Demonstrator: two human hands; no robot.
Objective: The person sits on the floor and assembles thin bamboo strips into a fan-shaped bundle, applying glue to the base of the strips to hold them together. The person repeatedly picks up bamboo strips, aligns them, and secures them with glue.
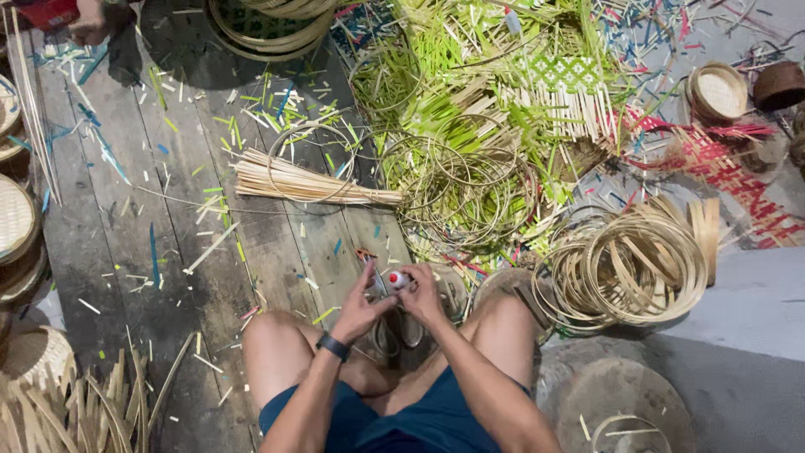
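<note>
Floor: worn grey wooden planks (126, 218), littered with short green, blue and pale strip offcuts.
Far side: a tangled heap of green and natural bamboo strips (495, 92) with a partly woven green-and-white mat (563, 71) lying on top of it.
Right side: a stack of pale bamboo hoops (629, 264) next to a grey slab (746, 302); beyond it red-and-natural woven pieces (721, 159) and a small round woven basket (717, 92).
Middle: a tied bundle of thin pale bamboo sticks (306, 184) lying flat, with loose thin wire-like rings (457, 189) just to its right.
Left edge: round woven trays (17, 222) stacked along the border of the view.
Person: seated on the planks, bare knees spread, dark blue shorts, a dark watch on the left wrist.
Left hand (359, 309): fingers curled up against the small object — touching it from the left.
Right hand (421, 295): wrapped round a small white cylinder with a red tip (396, 280), which sits between both hands, above the lap.
Hands together: close, meeting at the cylinder; what the thin grey piece beside it is cannot be told.
</note>
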